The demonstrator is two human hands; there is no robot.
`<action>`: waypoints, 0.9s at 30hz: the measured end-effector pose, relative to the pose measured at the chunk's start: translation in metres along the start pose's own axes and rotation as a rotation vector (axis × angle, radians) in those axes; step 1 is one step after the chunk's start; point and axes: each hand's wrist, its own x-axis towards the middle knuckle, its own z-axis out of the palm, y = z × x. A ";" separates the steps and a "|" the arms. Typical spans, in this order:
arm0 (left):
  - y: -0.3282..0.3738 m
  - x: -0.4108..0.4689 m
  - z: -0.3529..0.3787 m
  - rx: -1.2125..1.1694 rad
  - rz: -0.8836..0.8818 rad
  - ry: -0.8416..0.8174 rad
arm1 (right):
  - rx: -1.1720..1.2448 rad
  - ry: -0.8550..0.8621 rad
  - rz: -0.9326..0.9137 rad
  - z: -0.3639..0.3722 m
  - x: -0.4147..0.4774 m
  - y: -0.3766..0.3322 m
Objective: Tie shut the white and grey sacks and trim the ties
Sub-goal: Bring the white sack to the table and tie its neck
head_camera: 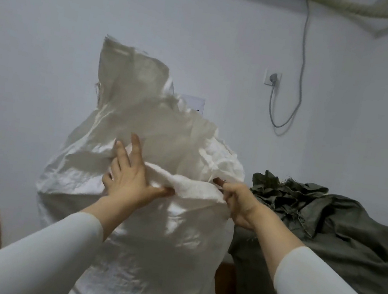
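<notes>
White sack (pixel 150 228) stands upright, long axis vertical, open mouth pointing up, just left of the slumped grey sack (pixel 341 234). Left hand (pixel 130 175) pinches its near rim, fingers spread; right hand (pixel 235 201) grips the rim.

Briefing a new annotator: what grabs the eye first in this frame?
The tall white sack stands dead centre, its mouth open and crumpled, with the left hand and right hand holding its near rim. Next comes the slumped grey sack beside it on the right, then the wall socket above that.
</notes>
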 end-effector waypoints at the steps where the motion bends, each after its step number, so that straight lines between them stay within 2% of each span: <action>1: -0.004 0.000 0.003 0.020 0.008 -0.013 | 0.102 -0.013 0.015 0.002 0.001 -0.003; 2: -0.007 0.001 0.005 0.037 0.016 -0.020 | 0.064 0.017 0.032 0.004 0.008 -0.004; 3: -0.009 0.002 0.006 0.037 0.022 -0.024 | -0.112 0.079 0.047 0.009 0.014 -0.005; 5: -0.014 0.005 0.006 0.001 0.044 -0.032 | -0.543 0.353 -0.008 0.022 0.027 -0.006; 7: -0.019 0.010 0.005 -0.031 0.082 -0.051 | -0.685 0.635 -0.151 0.028 0.038 -0.016; 9: -0.022 0.016 0.003 -0.045 0.132 -0.069 | -0.566 0.719 -0.242 0.027 0.038 -0.042; 11: -0.022 0.022 -0.001 -0.077 0.169 -0.075 | -0.318 0.646 -0.247 0.021 0.033 -0.071; 12: -0.022 0.025 -0.002 -0.093 0.179 -0.077 | -0.273 0.611 -0.219 0.020 0.030 -0.080; 15: -0.020 0.026 -0.005 -0.131 0.172 -0.081 | -0.357 0.594 -0.111 0.033 0.026 -0.079; 18: -0.018 0.020 -0.008 -0.152 0.144 -0.049 | -0.354 0.616 -0.027 0.047 0.038 -0.042; 21: -0.020 0.018 -0.010 -0.136 0.144 -0.016 | -0.571 0.733 -0.070 0.044 0.055 -0.022; 22: -0.021 0.020 -0.010 -0.135 0.146 -0.010 | -0.559 0.758 -0.086 0.040 0.060 -0.024; 25: -0.023 0.026 -0.007 -0.122 0.140 -0.048 | -0.171 0.751 -0.149 0.034 0.053 -0.061; 27: -0.023 0.030 -0.006 -0.120 0.143 -0.057 | 0.068 0.872 -0.223 0.021 0.037 -0.096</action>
